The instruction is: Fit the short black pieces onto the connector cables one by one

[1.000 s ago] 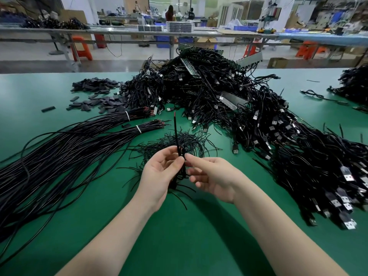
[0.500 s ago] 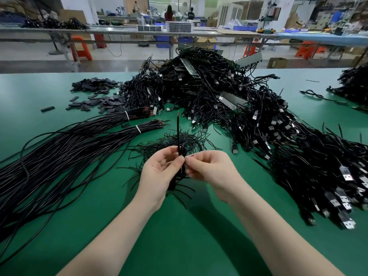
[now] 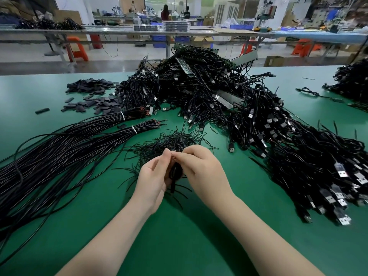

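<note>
Left hand (image 3: 154, 176) and right hand (image 3: 201, 170) meeting fingertip to fingertip, both pinching a thin black cable (image 3: 182, 134) that is sticking up beyond them, above a smooth green table surface (image 3: 179, 246), flat short black pieces (image 3: 93, 96) lying far left of the hands, big heap of black connector cables (image 3: 249, 120) lying to the right, grey workbenches (image 3: 119, 32) and orange stools (image 3: 76, 49) standing in the room behind.

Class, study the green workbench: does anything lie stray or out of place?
Yes. One short black piece lies alone on the green table, left of the heap of pieces. A single cable also lies apart, far right, between the big piles.
</note>
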A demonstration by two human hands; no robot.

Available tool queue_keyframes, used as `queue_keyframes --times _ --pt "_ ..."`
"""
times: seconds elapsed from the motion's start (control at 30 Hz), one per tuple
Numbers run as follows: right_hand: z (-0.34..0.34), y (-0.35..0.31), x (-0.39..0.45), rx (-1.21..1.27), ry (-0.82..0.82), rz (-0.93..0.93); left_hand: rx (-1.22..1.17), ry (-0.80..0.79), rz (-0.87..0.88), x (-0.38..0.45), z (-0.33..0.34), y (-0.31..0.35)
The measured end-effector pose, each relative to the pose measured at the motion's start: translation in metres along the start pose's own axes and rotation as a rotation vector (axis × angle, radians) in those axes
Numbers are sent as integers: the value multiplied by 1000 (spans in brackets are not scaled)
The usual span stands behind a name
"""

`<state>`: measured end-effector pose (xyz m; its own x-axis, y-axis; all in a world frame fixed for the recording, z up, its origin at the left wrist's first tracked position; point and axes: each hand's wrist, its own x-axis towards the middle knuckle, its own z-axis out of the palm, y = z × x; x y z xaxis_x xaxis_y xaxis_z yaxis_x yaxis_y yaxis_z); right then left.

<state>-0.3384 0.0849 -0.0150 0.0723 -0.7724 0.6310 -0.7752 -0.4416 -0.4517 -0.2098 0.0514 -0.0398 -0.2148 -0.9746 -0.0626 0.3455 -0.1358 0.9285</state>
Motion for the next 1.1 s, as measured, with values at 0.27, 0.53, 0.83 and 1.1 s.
queue_keyframes --times 0.27,0.53,0.83,1.1 --pt "-5 10 2 228 14 120 2 -45 -28 -2 1 2" --pt "0 22 -4 565 -113 337 -177 -91 -144 -4 5 2" --pt "-5 22 -2 646 -147 331 -277 -121 -225 -2 3 0" --pt "-71 14 22 741 193 486 558 -165 457 -15 5 -15"
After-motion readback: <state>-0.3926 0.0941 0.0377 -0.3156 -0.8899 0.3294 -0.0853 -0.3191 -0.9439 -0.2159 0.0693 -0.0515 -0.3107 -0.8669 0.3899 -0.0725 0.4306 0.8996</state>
